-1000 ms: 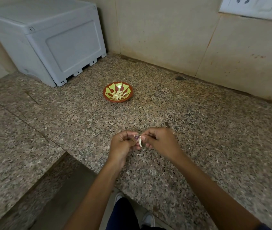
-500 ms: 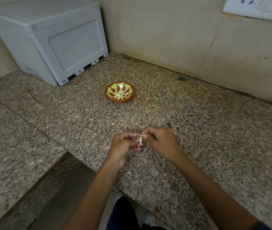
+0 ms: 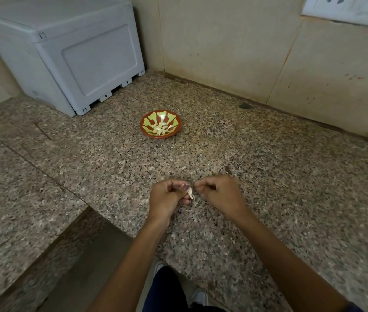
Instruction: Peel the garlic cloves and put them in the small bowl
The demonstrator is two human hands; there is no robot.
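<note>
**A:** where's the clove at?

**B:** the clove (image 3: 191,192) is pinched in the left hand (image 3: 167,199), held over the counter (image 3: 291,176). The right hand (image 3: 220,195) is curled just beside it, can't tell if it's gripping skin.

**A:** anything between it and the bowl?

**B:** nope, bare granite. The bowl (image 3: 147,122) with peeled cloves (image 3: 161,129) sits further back, grey box (image 3: 70,55) in the corner, socket plate (image 3: 347,10) on the wall.

Speckled granite counter (image 3: 268,176) runs to beige tiled walls (image 3: 223,41), a grey plastic box (image 3: 77,52) in the corner.
</note>
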